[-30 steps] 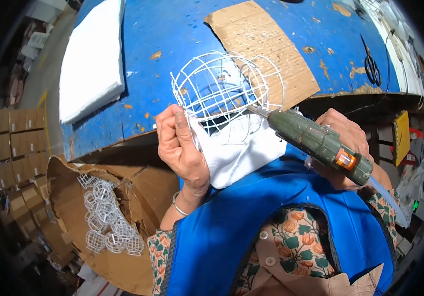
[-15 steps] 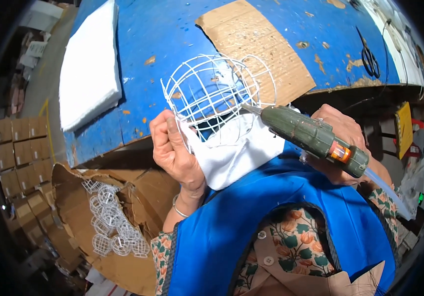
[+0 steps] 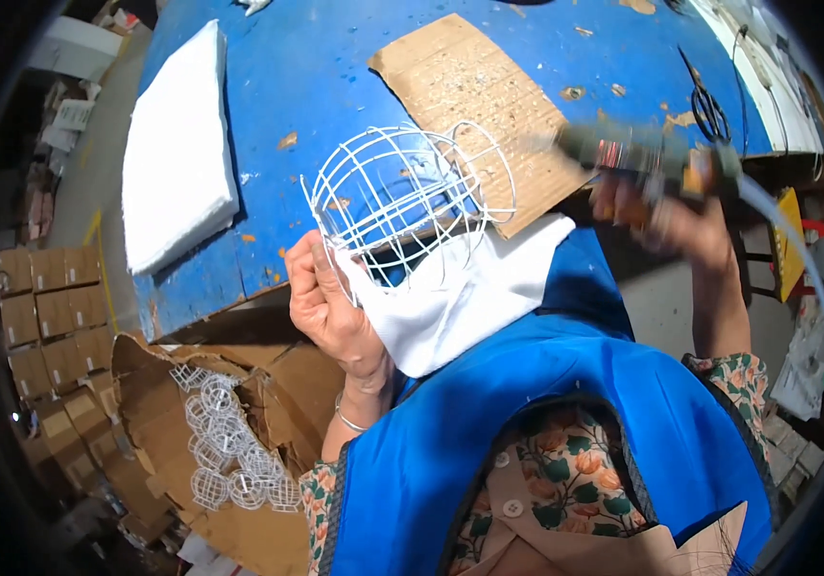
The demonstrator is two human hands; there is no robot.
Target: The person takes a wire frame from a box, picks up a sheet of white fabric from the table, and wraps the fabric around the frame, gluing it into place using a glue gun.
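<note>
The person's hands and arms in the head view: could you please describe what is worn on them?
Both hands, left and right, are bare and ungloved. A thin silver bangle circles the left wrist. Floral-print sleeves cover the upper arms under a blue sleeveless vest.

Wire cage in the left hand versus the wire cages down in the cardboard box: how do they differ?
The wire cage is held up at the table edge by the left hand, with white fabric under it; the boxed cages lie loose in a heap, bare. The held one looks far larger, though it is nearer the camera. Both are white wire grids.
</note>
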